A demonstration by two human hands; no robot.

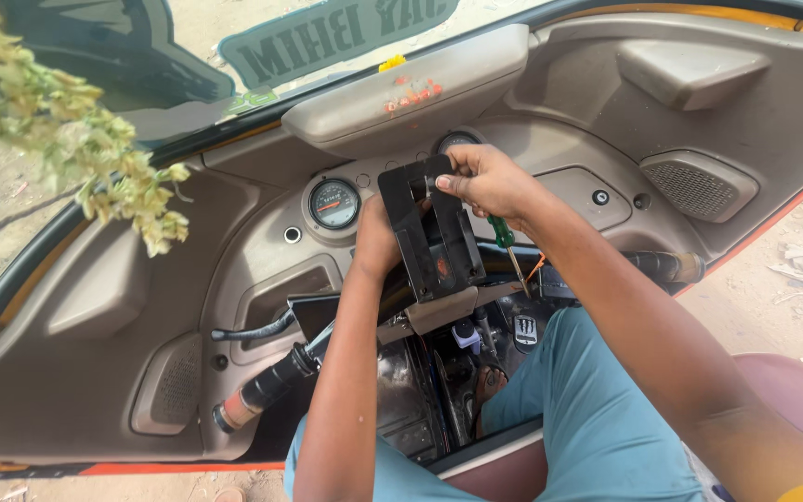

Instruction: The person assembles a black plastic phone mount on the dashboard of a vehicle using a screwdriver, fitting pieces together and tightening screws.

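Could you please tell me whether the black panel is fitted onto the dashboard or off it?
Off: both hands, left hand and right hand, hold the black panel lifted above the handlebar.

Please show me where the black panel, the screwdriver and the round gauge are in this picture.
black panel (434, 237): head view, on the middle of its flat face, between both hands.
screwdriver (502, 231): head view, on its green handle below the right hand.
round gauge (334, 203): head view, on the dial face.

Matt black plastic panel (431, 237), smooth beige plastic dashboard (141, 307), green glossy-handled metal screwdriver (511, 246), teal cloth trousers (597, 418)
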